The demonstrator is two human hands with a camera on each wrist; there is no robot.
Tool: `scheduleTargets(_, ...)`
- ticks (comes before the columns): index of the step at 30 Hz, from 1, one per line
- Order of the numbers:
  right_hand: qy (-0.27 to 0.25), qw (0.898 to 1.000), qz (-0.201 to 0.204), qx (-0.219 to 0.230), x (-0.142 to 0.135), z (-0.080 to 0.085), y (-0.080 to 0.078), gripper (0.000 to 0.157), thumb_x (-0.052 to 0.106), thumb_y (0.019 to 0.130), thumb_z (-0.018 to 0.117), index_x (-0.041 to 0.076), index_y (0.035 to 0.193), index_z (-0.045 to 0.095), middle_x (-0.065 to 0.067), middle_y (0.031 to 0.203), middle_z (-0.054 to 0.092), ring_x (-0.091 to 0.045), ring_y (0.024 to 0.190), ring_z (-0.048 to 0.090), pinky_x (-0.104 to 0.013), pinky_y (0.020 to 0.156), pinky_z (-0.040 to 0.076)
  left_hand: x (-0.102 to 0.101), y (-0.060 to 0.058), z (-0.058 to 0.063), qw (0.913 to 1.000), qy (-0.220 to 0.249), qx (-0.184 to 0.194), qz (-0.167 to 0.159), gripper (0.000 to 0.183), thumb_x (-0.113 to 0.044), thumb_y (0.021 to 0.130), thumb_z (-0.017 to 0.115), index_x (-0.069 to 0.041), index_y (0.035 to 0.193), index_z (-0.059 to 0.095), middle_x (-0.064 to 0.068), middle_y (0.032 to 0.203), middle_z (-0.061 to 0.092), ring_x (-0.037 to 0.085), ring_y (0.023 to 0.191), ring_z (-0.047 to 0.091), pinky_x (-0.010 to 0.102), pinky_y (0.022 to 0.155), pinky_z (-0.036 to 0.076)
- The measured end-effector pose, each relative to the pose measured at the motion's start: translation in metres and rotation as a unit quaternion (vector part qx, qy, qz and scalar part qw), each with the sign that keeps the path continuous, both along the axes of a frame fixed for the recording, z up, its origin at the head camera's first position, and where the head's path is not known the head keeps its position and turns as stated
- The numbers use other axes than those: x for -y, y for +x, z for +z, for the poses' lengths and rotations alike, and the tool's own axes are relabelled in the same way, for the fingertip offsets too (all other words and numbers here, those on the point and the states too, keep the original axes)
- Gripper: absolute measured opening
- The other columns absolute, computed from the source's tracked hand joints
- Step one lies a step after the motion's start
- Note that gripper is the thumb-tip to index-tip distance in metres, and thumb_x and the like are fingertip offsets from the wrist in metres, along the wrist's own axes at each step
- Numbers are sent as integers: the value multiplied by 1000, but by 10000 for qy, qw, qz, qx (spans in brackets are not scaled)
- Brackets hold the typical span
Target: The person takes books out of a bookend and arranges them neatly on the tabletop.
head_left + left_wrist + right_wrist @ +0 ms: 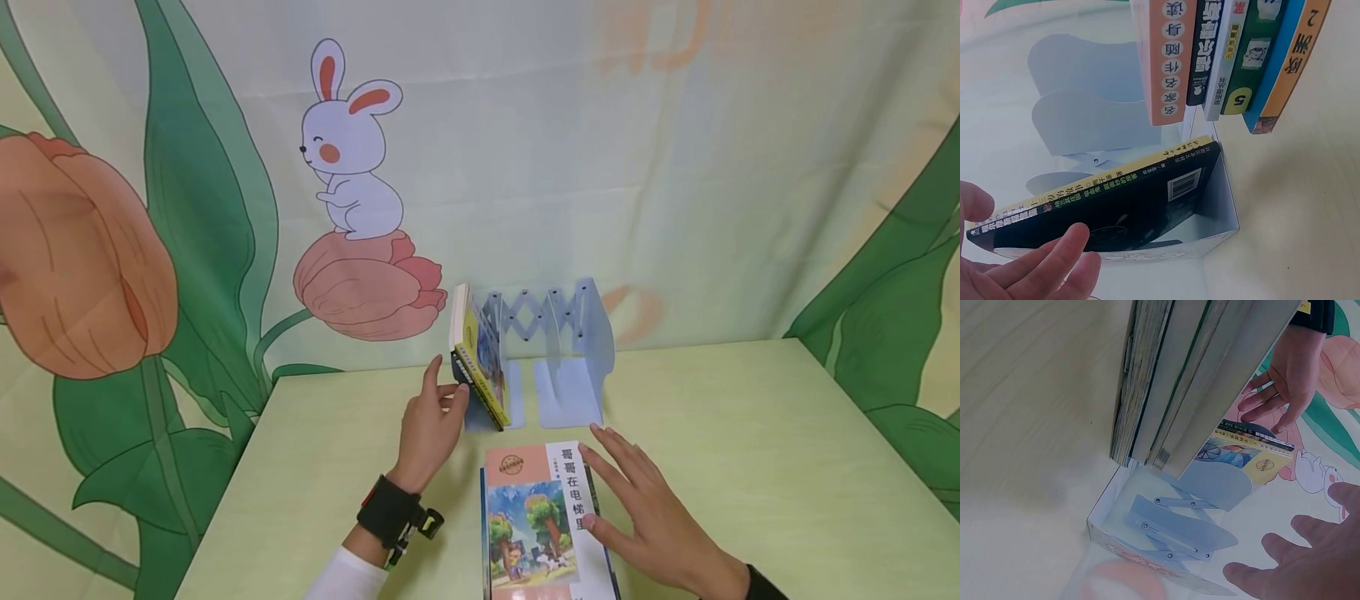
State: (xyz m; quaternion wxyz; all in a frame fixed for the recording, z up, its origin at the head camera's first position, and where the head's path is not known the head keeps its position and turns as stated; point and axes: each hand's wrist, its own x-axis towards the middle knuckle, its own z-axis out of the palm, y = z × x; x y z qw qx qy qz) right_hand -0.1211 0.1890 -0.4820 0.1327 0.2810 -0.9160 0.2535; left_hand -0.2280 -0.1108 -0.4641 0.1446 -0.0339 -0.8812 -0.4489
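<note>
Two thin books, a yellow one (487, 354) and a black-covered one (1160, 206), lean together in the left end of a pale blue expandable book rack (598, 342). My left hand (429, 429) is beside their left side, thumb and fingertips close to the black book's edge, fingers loosely bent. In front of the rack lies a stack of several books, topped by a pink-and-white book (532, 525) with a picture of trees. Over that stack's right edge my right hand (648, 517) spreads its fingers, thumb tip overlapping the top cover in the head view.
Crisscross metal links (525, 315) join the rack's upright dividers. Behind the pale green table (750, 442) hangs a printed cloth (712, 192) with a rabbit and tulips. The stack's spines, including a green spine (1254, 56), face left.
</note>
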Motion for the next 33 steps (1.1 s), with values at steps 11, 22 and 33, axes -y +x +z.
scheduleTargets(11, -1, 10000, 64, -61, -1, -1, 1, 78, 41, 90, 68, 28, 156, 28, -3, 164, 23, -25, 149, 24, -62, 104, 36, -1, -7, -2, 10000, -54, -78, 3, 59, -36, 101, 52, -13, 152, 35, 11, 108, 74, 23, 92, 72, 42, 75, 57)
scheduleTargets(22, 2, 9999, 91, -51, -2, -2, 1, 76, 41, 91, 67, 28, 156, 28, -3, 163, 24, -24, 149, 24, -60, 104, 36, -7, -12, 0, 9999, -23, -97, -43, 58, -35, 101, 51, -8, 151, 36, 12, 102, 74, 22, 88, 72, 37, 70, 55)
scheduleTargets(33, 9, 9999, 96, -48, -2, -6, 1, 75, 40, 92, 66, 28, 155, 28, -1, 164, 23, -22, 149, 24, -59, 104, 38, -12, -13, 2, 9991, -234, -344, 54, 59, -29, 101, 51, -8, 152, 33, 12, 99, 75, 23, 84, 72, 39, 68, 55)
